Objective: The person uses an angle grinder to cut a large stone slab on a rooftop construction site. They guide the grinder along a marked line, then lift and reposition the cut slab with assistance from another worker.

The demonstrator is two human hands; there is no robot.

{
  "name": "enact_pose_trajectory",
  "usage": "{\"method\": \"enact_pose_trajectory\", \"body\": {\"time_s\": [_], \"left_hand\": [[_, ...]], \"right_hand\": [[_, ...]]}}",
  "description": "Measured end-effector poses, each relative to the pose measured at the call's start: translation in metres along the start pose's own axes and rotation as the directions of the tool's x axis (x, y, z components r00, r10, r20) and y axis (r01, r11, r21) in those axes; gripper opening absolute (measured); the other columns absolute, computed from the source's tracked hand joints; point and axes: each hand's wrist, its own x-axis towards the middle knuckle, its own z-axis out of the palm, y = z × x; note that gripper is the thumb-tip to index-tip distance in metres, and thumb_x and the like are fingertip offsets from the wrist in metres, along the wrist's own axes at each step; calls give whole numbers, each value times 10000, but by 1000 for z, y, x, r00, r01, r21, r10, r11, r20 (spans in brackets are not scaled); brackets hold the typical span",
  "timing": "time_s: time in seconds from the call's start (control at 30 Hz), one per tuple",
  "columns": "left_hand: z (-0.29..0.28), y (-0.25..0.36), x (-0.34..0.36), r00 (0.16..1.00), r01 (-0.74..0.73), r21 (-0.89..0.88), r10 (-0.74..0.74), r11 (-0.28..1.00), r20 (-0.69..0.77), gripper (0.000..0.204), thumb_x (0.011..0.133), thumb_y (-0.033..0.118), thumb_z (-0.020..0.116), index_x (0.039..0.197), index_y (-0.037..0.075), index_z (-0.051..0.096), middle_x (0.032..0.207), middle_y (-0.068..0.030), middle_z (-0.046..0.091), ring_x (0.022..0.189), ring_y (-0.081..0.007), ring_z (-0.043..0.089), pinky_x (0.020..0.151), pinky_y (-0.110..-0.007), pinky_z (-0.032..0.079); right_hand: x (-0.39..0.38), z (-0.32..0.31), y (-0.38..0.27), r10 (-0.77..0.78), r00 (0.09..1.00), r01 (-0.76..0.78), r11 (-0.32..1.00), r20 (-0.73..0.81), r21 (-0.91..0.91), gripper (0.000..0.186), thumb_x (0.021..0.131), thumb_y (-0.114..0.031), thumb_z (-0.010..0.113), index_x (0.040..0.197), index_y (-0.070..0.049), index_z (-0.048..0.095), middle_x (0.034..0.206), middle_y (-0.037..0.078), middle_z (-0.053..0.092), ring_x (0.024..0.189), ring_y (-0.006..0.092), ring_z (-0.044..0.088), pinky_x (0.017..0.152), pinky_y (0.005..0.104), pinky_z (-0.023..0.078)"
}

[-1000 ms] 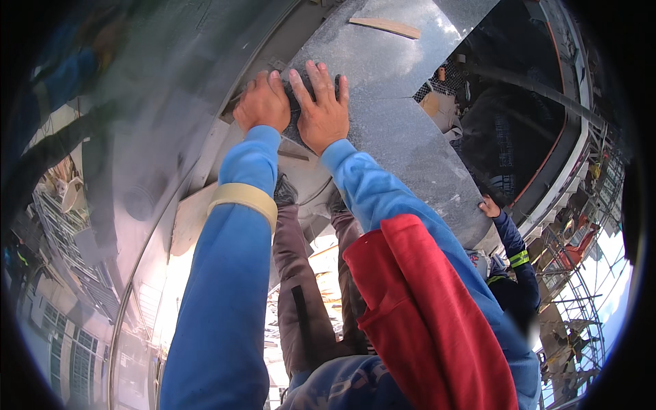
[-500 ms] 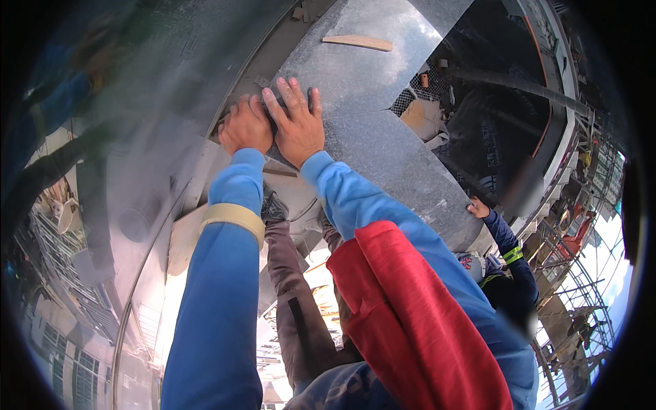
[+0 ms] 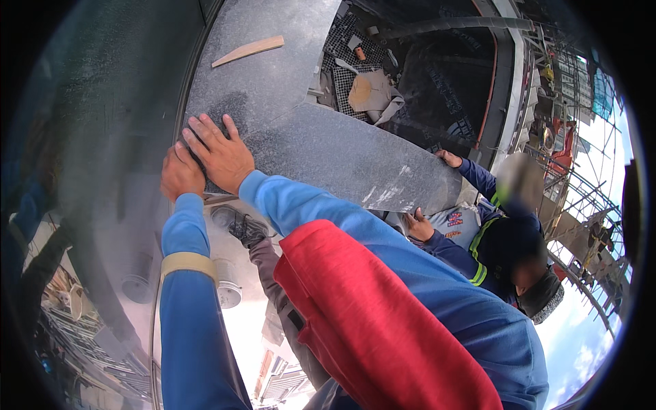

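Note:
A long grey stone slab (image 3: 342,147) stretches from my hands toward a co-worker at the right. My left hand (image 3: 183,172) is closed at the slab's near-left end, beside the glass, its fingertips bent and partly hidden. Next to it, my right hand (image 3: 220,156) lies flat on the dusty surface, fingers stretched and slightly apart. At the other end, the co-worker's two hands, one at the far corner (image 3: 449,158) and one at the near edge (image 3: 418,224), hold the slab. Past my hands, a thin wooden strip (image 3: 247,50) lies on an adjoining grey surface.
A tall glass pane (image 3: 116,137) runs along my left. Beyond the slab is a dark recess (image 3: 437,75) with black mesh and a torn sheet (image 3: 372,96). A bucket (image 3: 227,292) stands below, near my leg. Scaffolding (image 3: 581,157) rises at the right.
The view has swung right, so my hands and the wooden strip appear farther left. Both of the co-worker's hands now show on the slab; only one showed before. My hands keep their pose.

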Motion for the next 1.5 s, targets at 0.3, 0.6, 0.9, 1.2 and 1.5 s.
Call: {"method": "enact_pose_trajectory", "body": {"time_s": [0.3, 0.6, 0.9, 1.2, 1.5], "left_hand": [[5, -1, -2, 998, -68, 137, 65, 988, 27, 600, 1053, 574, 290, 1291, 166, 661, 1253, -119, 692, 1117, -379, 652, 897, -523, 516], [13, -10, 8, 997, -13, 193, -3, 981, 81, 658, 1062, 548, 264, 1342, 84, 637, 1309, -180, 660, 1195, -411, 603, 1000, -505, 463], [14, -3, 4, 999, 17, 249, -26, 968, 35, 695, 1048, 588, 238, 1366, 115, 636, 1340, -184, 645, 1241, -429, 575, 1054, -513, 428], [10, 6, -4, 996, -83, 261, 87, 962, -4, 678, 1053, 550, 264, 1278, 59, 674, 1232, -227, 681, 1146, -457, 608, 975, -550, 454], [4, 9, -4, 995, -98, 223, 100, 970, 3, 573, 1047, 504, 345, 1163, 81, 713, 1065, -195, 737, 997, -432, 680, 861, -546, 517]], "right_hand": [[-8, 12, 12, -70, 959, 89, 994, -275, 58, 466, 967, -294, 543, 1418, -175, 540, 1533, 81, 461, 1472, 296, 374, 1210, 634, 229], [-118, -16, 43, 73, 996, -65, 989, -57, 129, 493, 935, -178, 580, 1416, -83, 535, 1572, 122, 412, 1507, 293, 328, 1245, 573, 197], [-180, -114, 157, 541, 778, -578, 816, -318, -27, 585, 1003, -419, 536, 1510, -136, 461, 1642, 156, 288, 1545, 350, 210, 1233, 611, 120], [-220, -85, 158, 644, 736, -673, 731, -210, -114, 650, 1001, -606, 451, 1561, -279, 402, 1661, 130, 260, 1551, 356, 179, 1232, 621, 91], [-218, -72, 155, 574, 742, -659, 720, -346, -219, 597, 973, -492, 539, 1515, -252, 480, 1619, 104, 359, 1508, 329, 293, 1206, 576, 190]]}}
